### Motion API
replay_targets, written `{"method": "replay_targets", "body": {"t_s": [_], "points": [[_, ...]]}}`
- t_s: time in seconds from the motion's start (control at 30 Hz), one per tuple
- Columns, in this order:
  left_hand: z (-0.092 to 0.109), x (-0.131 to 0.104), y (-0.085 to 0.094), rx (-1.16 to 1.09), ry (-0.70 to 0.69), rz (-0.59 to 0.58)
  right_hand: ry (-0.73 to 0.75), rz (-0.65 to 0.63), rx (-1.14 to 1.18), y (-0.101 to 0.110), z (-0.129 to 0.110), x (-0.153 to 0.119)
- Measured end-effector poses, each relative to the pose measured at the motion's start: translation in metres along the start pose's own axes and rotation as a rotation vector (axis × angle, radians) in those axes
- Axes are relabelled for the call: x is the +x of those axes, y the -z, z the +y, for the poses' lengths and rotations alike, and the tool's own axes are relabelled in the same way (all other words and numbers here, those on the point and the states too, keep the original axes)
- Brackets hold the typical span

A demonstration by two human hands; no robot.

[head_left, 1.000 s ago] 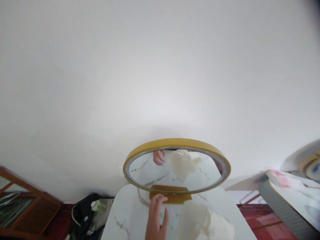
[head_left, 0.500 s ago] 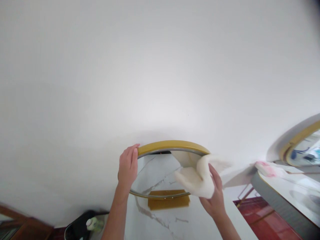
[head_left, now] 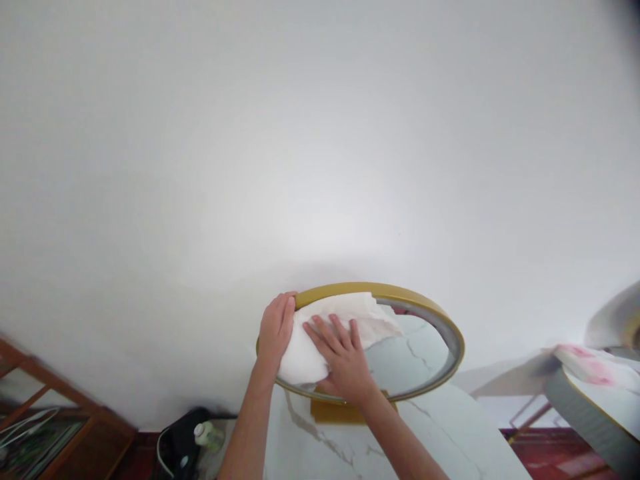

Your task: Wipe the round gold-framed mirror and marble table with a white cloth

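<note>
A round mirror (head_left: 415,353) in a gold frame stands on a gold base (head_left: 333,411) on a white marbled table (head_left: 435,433), close to the wall. My left hand (head_left: 277,333) is wrapped round the upper left edge of the gold frame. Spread flat on a white cloth (head_left: 305,353), the fingers of my right hand (head_left: 343,360) press it against the left part of the mirror's glass. The cloth covers that side of the glass, and its loose corner reaches right along the upper rim.
On the right, a second table (head_left: 595,407) bears a white and pink packet (head_left: 590,363), with part of another gold-framed mirror behind. Lower left are a pale green bottle (head_left: 209,435), a black bag-like item (head_left: 180,440) and a wooden shelf (head_left: 75,447).
My right hand has moved left with the cloth, from the mirror's right edge onto its left part, and its fingers have spread flat. My left hand still grips the frame. The view has shifted slightly.
</note>
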State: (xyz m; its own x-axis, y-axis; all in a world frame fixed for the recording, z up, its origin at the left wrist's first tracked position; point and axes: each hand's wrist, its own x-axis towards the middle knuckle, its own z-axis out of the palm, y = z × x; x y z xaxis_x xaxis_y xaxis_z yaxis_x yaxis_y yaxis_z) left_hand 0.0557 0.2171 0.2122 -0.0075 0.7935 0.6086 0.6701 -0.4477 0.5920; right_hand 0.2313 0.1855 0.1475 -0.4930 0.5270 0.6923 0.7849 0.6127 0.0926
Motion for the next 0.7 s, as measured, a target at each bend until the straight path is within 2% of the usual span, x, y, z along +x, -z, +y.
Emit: {"method": "replay_targets", "body": {"t_s": [0.13,0.23,0.43,0.6,0.7], "points": [[-0.001,0.000,0.002,0.006,-0.017,0.001,0.131,-0.011,-0.011,-0.007,-0.003,0.007],[0.003,-0.002,0.003,-0.001,-0.008,0.013,0.140,-0.001,-0.049,-0.004,0.003,0.006],[0.008,-0.001,0.001,0.006,-0.020,0.048,-0.061,0.169,-0.146,0.009,0.024,-0.008],[0.008,-0.002,0.001,-0.006,-0.008,0.061,-0.226,0.372,-0.163,0.034,0.047,-0.019],[0.009,-0.004,0.002,-0.006,-0.005,0.060,-0.399,0.498,-0.118,0.052,0.059,-0.020]]}}
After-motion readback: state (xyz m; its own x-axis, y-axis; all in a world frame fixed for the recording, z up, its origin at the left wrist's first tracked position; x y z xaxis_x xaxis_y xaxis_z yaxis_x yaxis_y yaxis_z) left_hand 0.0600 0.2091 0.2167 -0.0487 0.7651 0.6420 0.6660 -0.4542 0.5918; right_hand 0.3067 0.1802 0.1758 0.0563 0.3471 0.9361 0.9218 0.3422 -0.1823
